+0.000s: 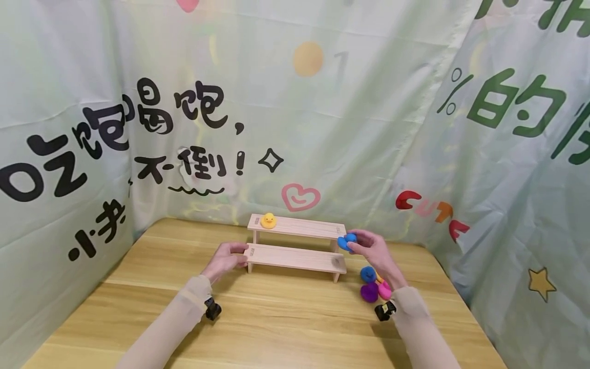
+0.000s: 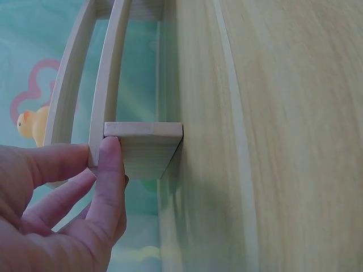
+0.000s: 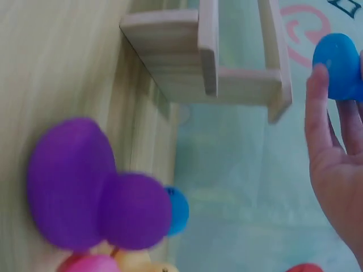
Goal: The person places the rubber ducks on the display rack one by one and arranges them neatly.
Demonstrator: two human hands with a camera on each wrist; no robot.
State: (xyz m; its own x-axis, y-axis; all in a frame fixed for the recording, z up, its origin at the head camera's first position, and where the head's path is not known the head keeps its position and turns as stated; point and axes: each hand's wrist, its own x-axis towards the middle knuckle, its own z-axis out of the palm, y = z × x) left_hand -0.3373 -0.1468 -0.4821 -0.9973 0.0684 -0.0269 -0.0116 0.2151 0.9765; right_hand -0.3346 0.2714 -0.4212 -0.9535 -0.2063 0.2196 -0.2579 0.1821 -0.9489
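**Right hand [image 1: 374, 252] pinched a blue toy [image 1: 346, 242] beside the rack [image 1: 295, 257]**

The right hand had thumb and fingers pressed on the blue toy, holding it in the air near the right end of the upper shelf [image 1: 304, 227]; the right wrist view showed a gap between toy and wood. The left hand [image 1: 226, 260] pinched the left end of the lower shelf [image 1: 276, 254] between thumb and fingers. A yellow duck [image 1: 268, 221] sat upright on the upper shelf, near its left end.

Right of the rack, below the right hand in the head view, a second blue toy [image 1: 368, 274], a purple toy [image 1: 369, 292] and a pink toy [image 1: 384, 290] lay close together on the table [image 1: 286, 328]. Something orange [image 1: 380, 278] showed among them, mostly hidden. Behind the table hung a pale green curtain [image 1: 359, 128] with black writing [image 1: 203, 164] and a pink heart [image 1: 301, 210].
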